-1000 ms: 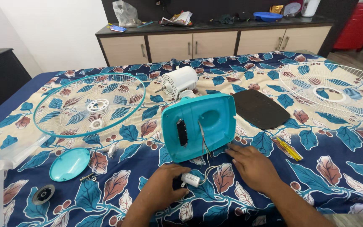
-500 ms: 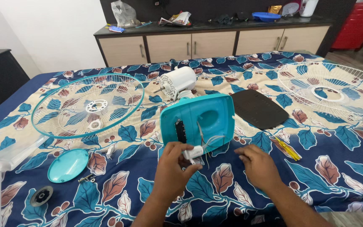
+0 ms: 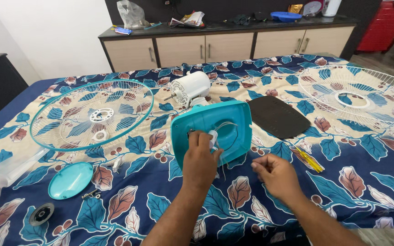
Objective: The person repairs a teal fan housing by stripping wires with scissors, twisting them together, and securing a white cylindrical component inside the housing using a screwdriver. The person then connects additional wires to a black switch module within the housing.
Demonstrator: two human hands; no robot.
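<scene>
- While your left hand (image 3: pixel 200 157) pinches a small white part (image 3: pixel 213 136) inside the teal fan base (image 3: pixel 213 130), it has risen from the cloth.
- Your right hand (image 3: pixel 274 175), fingers loosely curled and empty, has drawn back.
- Black plate (image 3: pixel 277 116) and white motor (image 3: pixel 190 89) lie beyond.

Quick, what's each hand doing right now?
Left hand: closed on a small white part at the teal fan base.
Right hand: fingers curled, holding nothing visible.

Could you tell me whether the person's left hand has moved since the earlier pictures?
Yes. The left hand has risen from the bedsheet below the turquoise fan base up into the base's open underside, carrying a small white part with it.
</scene>
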